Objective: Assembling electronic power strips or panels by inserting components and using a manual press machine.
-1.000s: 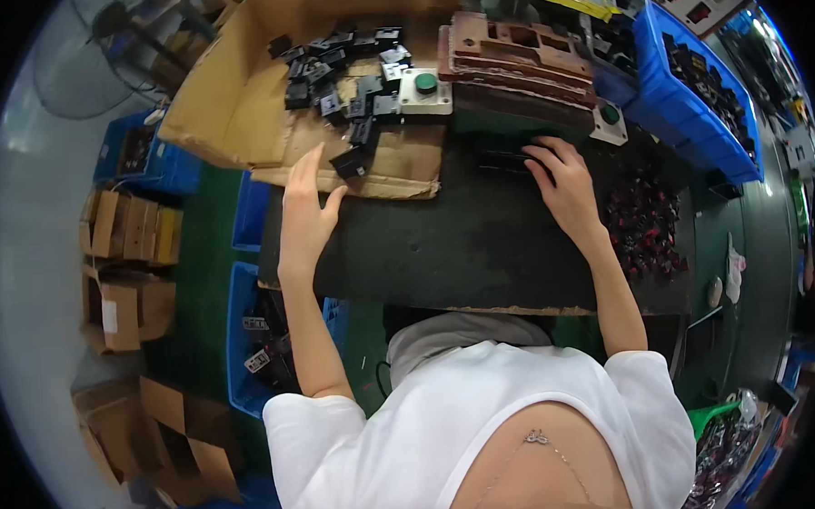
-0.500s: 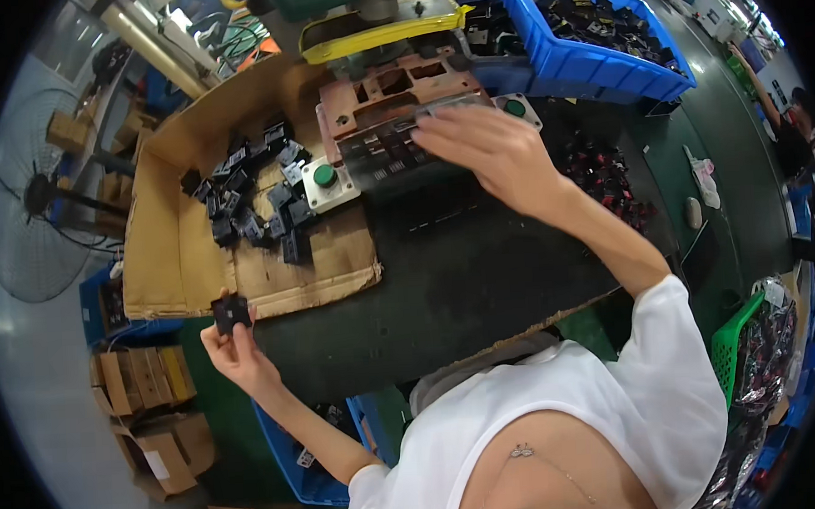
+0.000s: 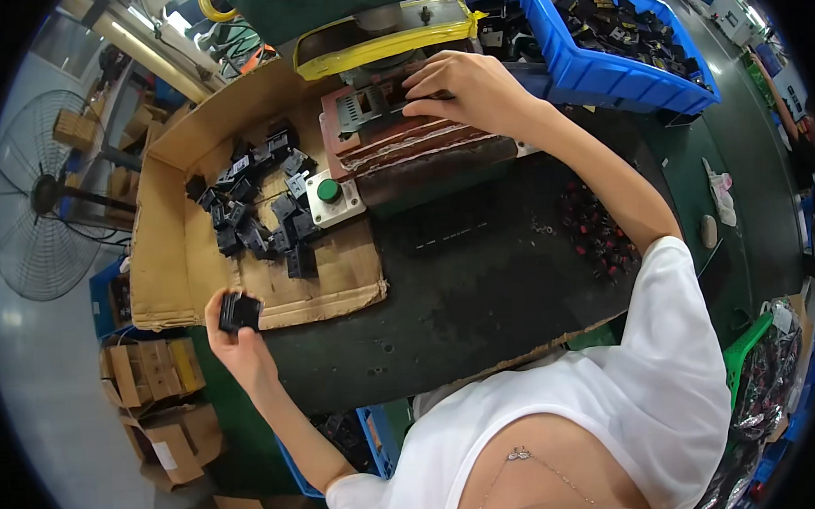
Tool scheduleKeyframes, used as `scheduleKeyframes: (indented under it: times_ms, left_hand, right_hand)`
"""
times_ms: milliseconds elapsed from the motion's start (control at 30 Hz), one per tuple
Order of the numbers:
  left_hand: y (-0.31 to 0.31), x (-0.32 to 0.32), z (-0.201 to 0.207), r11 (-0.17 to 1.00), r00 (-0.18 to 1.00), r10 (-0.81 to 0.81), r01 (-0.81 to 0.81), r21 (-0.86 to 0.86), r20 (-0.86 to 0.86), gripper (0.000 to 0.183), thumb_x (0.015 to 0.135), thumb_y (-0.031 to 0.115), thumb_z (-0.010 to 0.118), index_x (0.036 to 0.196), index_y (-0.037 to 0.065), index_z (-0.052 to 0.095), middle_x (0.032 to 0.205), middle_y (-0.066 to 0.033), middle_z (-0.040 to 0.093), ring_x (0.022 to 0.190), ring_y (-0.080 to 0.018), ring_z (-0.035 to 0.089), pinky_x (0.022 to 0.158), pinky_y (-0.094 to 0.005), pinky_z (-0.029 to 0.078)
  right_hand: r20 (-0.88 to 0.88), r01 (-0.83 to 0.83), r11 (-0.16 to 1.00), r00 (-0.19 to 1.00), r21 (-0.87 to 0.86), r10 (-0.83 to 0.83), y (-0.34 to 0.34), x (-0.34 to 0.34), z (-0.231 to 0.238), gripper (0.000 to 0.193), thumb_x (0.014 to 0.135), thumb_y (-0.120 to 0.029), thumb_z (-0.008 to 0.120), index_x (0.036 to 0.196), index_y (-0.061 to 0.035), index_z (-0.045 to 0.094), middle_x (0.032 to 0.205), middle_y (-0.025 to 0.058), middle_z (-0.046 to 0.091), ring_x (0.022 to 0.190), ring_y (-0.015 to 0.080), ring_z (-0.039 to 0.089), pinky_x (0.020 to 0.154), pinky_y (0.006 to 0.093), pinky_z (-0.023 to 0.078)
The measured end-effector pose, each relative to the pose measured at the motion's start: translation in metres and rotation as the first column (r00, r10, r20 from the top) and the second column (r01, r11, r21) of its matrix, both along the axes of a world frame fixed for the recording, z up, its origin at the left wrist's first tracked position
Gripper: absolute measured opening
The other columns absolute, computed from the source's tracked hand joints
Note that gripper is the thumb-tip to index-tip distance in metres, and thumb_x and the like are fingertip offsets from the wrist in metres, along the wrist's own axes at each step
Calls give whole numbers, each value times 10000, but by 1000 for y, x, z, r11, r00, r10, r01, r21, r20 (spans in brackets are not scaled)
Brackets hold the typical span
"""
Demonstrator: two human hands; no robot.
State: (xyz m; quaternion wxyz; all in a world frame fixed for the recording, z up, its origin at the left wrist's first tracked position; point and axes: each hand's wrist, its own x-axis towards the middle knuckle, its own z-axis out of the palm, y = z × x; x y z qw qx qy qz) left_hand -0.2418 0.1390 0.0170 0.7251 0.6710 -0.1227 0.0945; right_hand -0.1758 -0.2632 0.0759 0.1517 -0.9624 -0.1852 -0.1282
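Note:
My left hand [image 3: 241, 348] pinches a small black plastic housing [image 3: 241, 313] beside the front left edge of the cardboard tray [image 3: 328, 299]. Over the press fixture [image 3: 449, 166], my right hand [image 3: 468, 88] has its fingers and thumb bent around the edge of a grey-black slotted plate [image 3: 361, 109]; part of that plate is hidden under the fingers. Above the fixture hangs a press head [image 3: 384, 37] edged with yellow tape. A green push button [image 3: 329, 191] on a white box stands left of the fixture. Several black housings [image 3: 259, 193] lie jumbled in the tray.
A blue bin [image 3: 632, 85] full of black parts stands at the back right. Small red and black parts [image 3: 597, 228] lie on the dark bench [image 3: 482, 288]. At the left are a stand fan [image 3: 46, 193] and cardboard boxes [image 3: 154, 375]. A green basket [image 3: 746, 349] stands far right.
My right hand has moved up and back over the fixture, and the slotted plate has shifted from its front toward the back. In my left hand the black housing has turned.

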Motion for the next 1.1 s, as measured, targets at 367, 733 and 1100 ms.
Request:
scheduleKeyframes:
  times_ms: [367, 733, 1100]
  left_hand:
    - [-151, 74, 42, 943, 960, -280, 278, 181, -15, 434, 917, 132, 531, 1320, 20, 414, 796, 27, 505, 718, -16, 454, 617, -154, 336]
    - [-222, 120, 54, 739, 857, -447, 191, 647, 257, 431, 789, 17, 626, 1201, 53, 503, 1118, -114, 559, 976, -207, 553, 865, -269, 421]
    - [-230, 119, 69, 474, 878, -425, 8, 881, 221, 369, 774, 64, 639, 1129, 65, 536, 1124, -146, 562, 1045, -321, 514, 915, -372, 382]
  right_hand:
    - [431, 7, 999, 902, 50, -28, -86, -102, 50, 101, 812, -100, 627, 873, -31, 668, 1035, 90, 637, 981, 246, 584, 849, 322, 460]
    - [-16, 430, 903, 903, 16, -430, -273, -106, 76, 341, 847, -312, 604, 1091, -74, 604, 1121, 75, 589, 1037, 209, 558, 907, 329, 428]
    - [122, 387, 922, 916, -19, -382, -297, -121, 84, 325, 840, -331, 593, 1067, -100, 622, 1083, 61, 614, 1064, 223, 545, 1010, 373, 351]
